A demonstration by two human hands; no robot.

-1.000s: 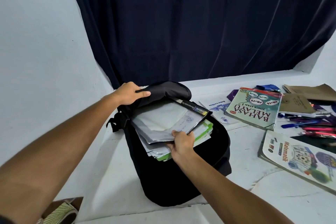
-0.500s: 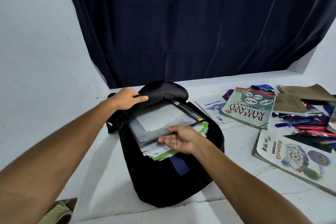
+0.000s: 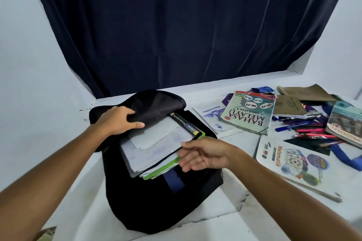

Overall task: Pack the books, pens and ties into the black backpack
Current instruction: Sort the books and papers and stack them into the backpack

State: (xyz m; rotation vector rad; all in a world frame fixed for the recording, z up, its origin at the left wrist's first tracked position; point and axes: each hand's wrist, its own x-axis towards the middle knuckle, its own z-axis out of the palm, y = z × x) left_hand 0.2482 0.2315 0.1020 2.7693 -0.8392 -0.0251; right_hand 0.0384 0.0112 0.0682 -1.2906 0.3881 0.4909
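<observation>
The right hand (image 3: 203, 154) has let go of the books (image 3: 156, 143), now half inside the backpack (image 3: 156, 201), and hangs slack, while the left hand (image 3: 119, 121) still grips the flap (image 3: 156, 103), so more can follow.

I see the black backpack (image 3: 156, 201) lying on the white bench, its top flap (image 3: 156, 103) folded back. A stack of books and papers (image 3: 154, 148) under a clear file sticks halfway out of its mouth, tilted, green edges showing below. To the right lie the Bahasa Melayu book (image 3: 248, 113), the Matematik book (image 3: 293, 164) nearer me, brown notebooks (image 3: 290, 104), scattered pens (image 3: 305, 129) between them, and blue ties (image 3: 346, 156).
</observation>
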